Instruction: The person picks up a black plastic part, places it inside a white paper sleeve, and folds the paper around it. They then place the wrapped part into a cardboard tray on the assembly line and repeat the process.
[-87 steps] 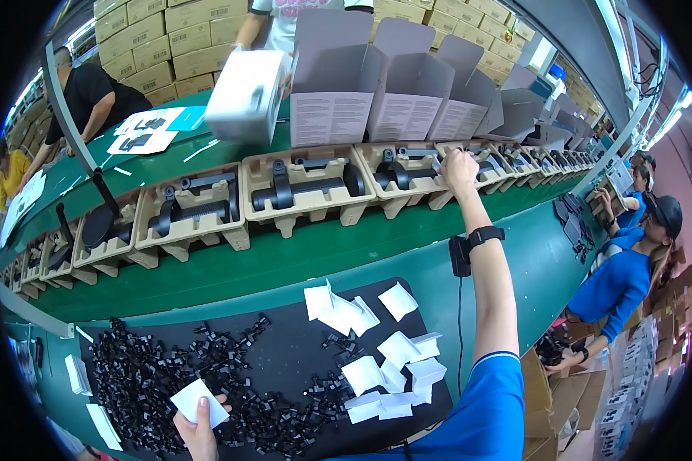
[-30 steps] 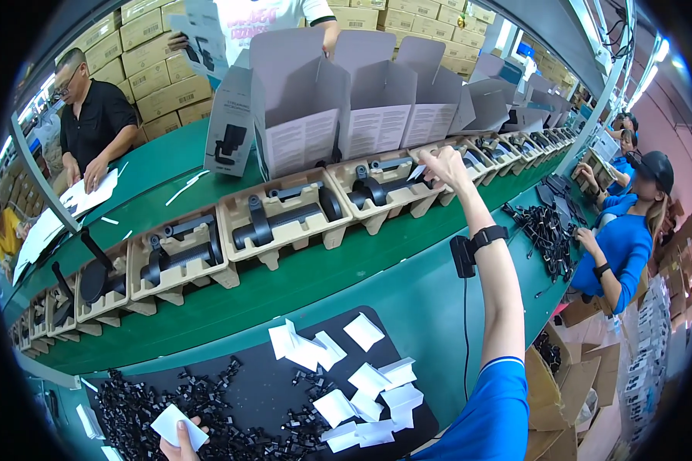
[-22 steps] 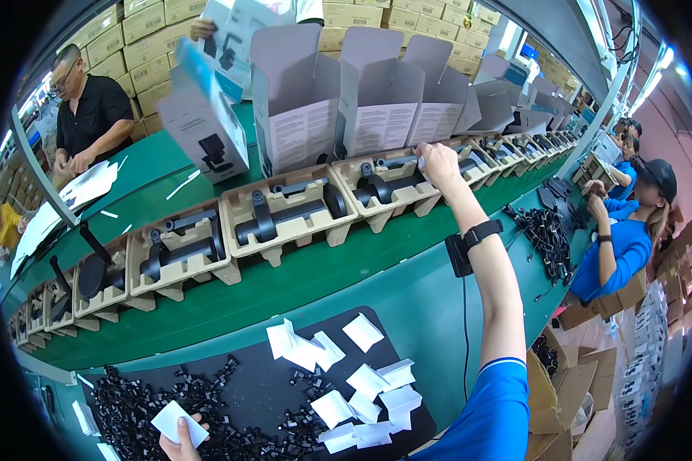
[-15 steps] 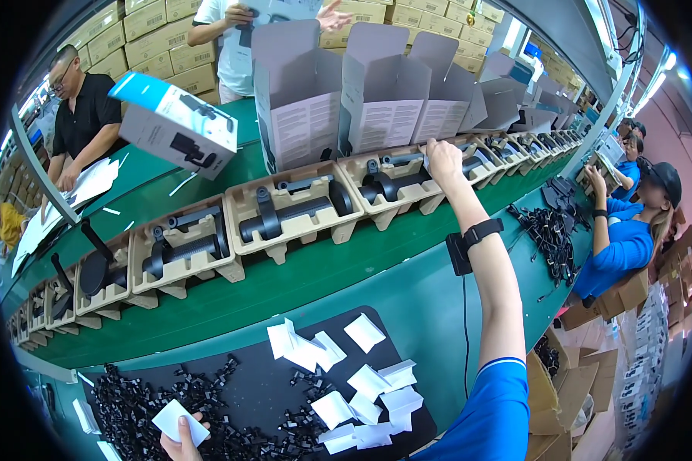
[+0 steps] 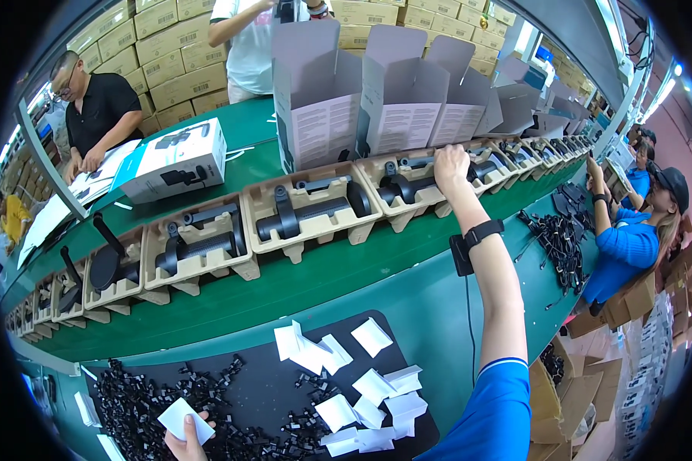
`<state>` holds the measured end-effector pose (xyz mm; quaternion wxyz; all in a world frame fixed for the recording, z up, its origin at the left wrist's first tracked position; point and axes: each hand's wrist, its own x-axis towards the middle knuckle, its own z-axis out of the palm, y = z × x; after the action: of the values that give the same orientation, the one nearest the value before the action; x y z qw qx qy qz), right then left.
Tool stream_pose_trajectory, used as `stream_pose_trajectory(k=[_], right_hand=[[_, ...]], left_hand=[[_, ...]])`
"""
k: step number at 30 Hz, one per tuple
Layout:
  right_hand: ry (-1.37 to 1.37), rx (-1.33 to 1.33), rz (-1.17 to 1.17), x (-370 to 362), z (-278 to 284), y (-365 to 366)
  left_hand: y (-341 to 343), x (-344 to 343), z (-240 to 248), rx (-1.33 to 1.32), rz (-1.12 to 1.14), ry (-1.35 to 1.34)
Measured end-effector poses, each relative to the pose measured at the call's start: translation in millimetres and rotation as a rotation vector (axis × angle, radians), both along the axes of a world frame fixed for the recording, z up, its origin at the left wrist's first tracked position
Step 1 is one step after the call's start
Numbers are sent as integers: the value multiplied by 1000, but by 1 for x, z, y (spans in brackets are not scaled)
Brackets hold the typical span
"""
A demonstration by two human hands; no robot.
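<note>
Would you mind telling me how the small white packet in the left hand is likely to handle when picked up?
The small white packet looks thin and flat, so probably very light. The left hand pinches it by one edge and it stays flat, so it seems fairly stiff. Similar white packets lie overlapping on the black mat, so they may slide easily.

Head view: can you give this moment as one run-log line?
left hand: holds small white paper packet | right hand: on black device in brown pulp tray
</note>
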<state>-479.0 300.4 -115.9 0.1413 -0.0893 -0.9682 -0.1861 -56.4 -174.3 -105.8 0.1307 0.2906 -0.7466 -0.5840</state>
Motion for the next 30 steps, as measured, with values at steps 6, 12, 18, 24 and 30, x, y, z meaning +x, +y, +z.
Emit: stream_pose_trajectory(k=[6, 12, 18, 24, 30], right_hand=[[101, -137, -55, 10, -10, 18], [84, -136, -73, 10, -16, 19], [232, -33, 46, 6, -24, 14], [189, -5, 33, -1, -24, 13], [113, -109, 27, -2, -24, 21]], left_hand=[[-9, 3, -5, 7, -4, 7], [-5, -5, -2, -7, -28, 1], [1, -16, -3, -6, -22, -30], [-7, -17, -28, -73, 18, 50], [-11, -20, -24, -88, 30, 33]])
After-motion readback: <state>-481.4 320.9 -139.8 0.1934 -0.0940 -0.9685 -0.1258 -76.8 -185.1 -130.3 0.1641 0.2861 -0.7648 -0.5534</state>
